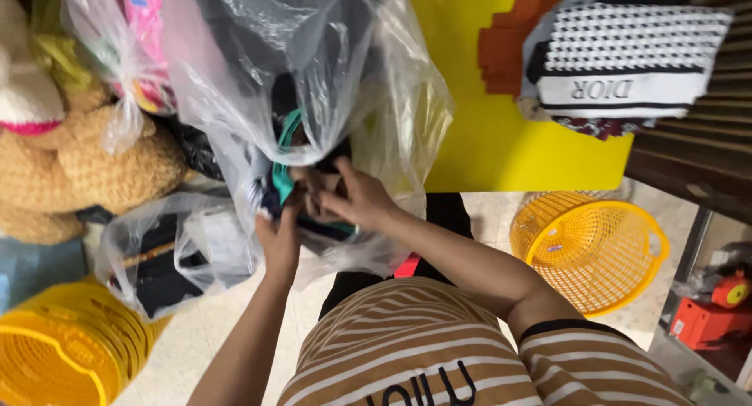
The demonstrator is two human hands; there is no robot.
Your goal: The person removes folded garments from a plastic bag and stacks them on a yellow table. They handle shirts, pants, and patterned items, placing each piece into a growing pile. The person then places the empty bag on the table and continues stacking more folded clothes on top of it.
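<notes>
Head view: both hands dig in the clear plastic bag [313, 85], left hand [278, 241] and right hand [356, 198] clutching dark clothes [301, 190] at its mouth. Looks mid-sorting; next move needs firm hold, bag steadied.

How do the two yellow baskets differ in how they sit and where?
The right basket lies alone on the floor, tilted, its open mouth facing the camera. The left basket is at the bottom left corner, cut off by the frame edge, looking like several nested. Both are yellow slotted plastic.
</notes>
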